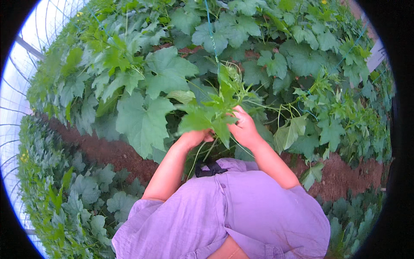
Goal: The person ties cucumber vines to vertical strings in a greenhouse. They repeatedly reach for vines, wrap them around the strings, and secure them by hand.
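My left hand (195, 137) is under the leaves of a climbing vine shoot (223, 110), its fingers curled by thin stems and partly hidden by a leaf. My right hand (241, 124) closes its fingers on the same shoot from the right, with the thumb and index finger near the stem. The shoot carries lobed leaves, curled tendrils and a cluster of young growth at its top. Just above, a twisted blue-green twine (212, 35) hangs down to the shoot. A broad lobed leaf (144, 119) spreads to the left of my hands.
Dense vines surround my hands on both sides. More twine (354, 43) runs at the right. Bare brown soil (113, 152) forms a path between the plant rows. Low leafy plants (87, 191) grow at lower left, beside a netted translucent wall (14, 97).
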The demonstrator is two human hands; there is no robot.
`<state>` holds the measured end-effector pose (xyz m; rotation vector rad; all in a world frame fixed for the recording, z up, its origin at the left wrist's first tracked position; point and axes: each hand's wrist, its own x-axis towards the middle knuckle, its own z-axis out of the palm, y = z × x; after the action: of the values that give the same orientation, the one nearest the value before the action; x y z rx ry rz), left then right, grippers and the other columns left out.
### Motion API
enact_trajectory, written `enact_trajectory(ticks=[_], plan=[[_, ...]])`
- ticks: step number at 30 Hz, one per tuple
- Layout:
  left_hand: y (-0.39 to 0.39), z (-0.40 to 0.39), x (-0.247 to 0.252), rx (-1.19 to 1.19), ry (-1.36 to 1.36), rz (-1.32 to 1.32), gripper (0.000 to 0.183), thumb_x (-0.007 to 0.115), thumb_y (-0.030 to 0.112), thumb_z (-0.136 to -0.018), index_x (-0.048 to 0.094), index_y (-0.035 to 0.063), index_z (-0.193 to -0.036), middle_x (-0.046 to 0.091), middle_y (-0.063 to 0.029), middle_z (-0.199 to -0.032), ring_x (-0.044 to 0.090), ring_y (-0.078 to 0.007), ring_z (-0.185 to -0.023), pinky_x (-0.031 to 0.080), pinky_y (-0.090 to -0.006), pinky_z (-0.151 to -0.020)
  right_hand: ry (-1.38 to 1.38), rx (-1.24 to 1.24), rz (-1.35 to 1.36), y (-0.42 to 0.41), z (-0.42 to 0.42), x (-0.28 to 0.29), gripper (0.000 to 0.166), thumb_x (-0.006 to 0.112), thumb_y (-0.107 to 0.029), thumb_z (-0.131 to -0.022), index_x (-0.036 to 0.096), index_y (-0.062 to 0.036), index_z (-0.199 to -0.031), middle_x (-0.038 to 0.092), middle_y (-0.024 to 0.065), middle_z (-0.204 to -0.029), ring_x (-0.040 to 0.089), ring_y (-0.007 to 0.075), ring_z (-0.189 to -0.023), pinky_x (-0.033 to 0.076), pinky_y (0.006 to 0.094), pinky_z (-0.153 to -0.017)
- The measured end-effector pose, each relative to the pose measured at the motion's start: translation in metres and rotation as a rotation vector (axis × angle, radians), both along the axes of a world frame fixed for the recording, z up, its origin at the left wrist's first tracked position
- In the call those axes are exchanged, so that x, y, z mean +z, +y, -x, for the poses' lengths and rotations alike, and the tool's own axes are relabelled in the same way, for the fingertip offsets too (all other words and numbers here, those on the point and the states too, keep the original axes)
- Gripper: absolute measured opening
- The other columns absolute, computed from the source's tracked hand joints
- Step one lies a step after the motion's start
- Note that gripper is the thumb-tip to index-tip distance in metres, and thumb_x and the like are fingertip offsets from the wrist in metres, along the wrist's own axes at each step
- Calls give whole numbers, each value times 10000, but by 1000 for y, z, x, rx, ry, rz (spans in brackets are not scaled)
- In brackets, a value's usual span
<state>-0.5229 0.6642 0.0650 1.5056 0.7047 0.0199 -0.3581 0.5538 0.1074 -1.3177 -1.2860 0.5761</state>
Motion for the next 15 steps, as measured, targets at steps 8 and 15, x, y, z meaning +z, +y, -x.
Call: enact_trajectory(ticks=[8,15], plan=[[5,-18,14,-321,-274,248,298,589,164,-876,556,56,-1151,582,-43,-1015,556,-117,-840,479,-294,-732,-16,69,243,-27,-16,-17,195,631,-85,-763,664,-23,-945,623,113,-962,581,204,-858,457,309,-759],[-4,-10,-7,-485,-370,141,394,665,58,-744,502,76,-1102,551,17,-897,506,-72,-762,452,-272,-622,-21,162,225,-25,7,-3,163,660,-72,-760,667,-12,-911,629,97,-922,585,200,-857,450,303,-760]])
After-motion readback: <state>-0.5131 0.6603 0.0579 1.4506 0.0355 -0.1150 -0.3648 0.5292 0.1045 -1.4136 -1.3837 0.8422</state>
